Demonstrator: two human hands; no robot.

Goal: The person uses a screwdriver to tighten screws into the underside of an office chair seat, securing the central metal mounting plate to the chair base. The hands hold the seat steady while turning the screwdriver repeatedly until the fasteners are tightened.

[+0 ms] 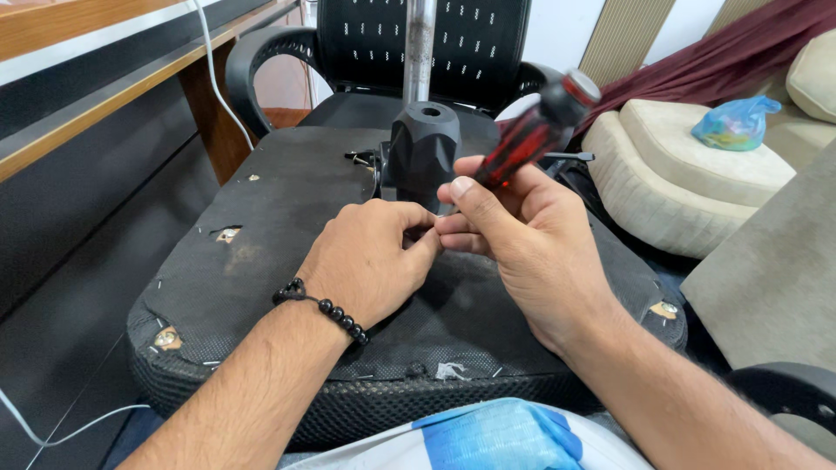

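Right hand [522, 235] gripping red-handled screwdriver [531, 130], left hand [370, 261] pinching at its hidden tip on the upturned chair seat [261, 261]; a slipping blade is risking jabbing those fingers

My screwdriver [531, 130] — red translucent handle, black cap — tilts up to the right, tip down at the upturned chair seat's [261, 226] black underside.

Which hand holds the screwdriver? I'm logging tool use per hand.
The right hand grips the red-and-black-handled screwdriver, handle tilted up. The left hand, with a black bead bracelet, holds no tool and rests on the upturned black chair seat.
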